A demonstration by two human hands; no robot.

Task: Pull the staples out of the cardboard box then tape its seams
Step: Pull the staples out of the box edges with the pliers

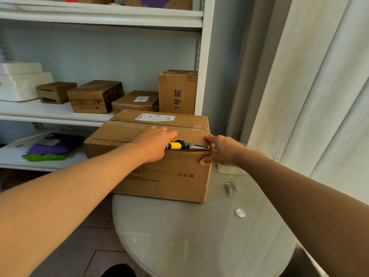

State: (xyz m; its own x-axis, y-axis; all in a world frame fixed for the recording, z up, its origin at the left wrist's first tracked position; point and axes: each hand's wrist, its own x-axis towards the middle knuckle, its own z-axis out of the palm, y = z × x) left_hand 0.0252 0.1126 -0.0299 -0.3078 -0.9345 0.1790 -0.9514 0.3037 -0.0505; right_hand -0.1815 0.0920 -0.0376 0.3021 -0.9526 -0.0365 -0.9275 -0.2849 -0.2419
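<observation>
Resting on the round glass desk point(199, 232), partly overhanging its left edge, the box point(159, 172) is being worked along its top front edge. The pliers point(185, 145) are gripped by the left hand point(154, 143), fingers curled round the yellow handles, and the long nose is laid flat along the edge, its tip reaching a small metal staple point(208, 146) at the right front corner. The corner is braced by the right hand point(221, 150): fingers are spread over the top edge and the thumb is pressed against the front face, so nothing is pinched or wrapped there. Whether the tip has actually bitten the staple cannot be told at this size. Three long metal pins point(231, 185) are seen lying loose on the glass just right of the box. The cardboard is judged stiff along its folded edges but soft on the open panels, so a hard pull is likely to tear or dent the board unless the corner is held down close beside the staple, as it is now. The box looks light enough to slide on smooth glass, so a steadying press is called for. The staple itself is small and slippery, best taken at its crown with the very tip. Old tape is visible along the top seam; fresh taping is not yet begun.
</observation>
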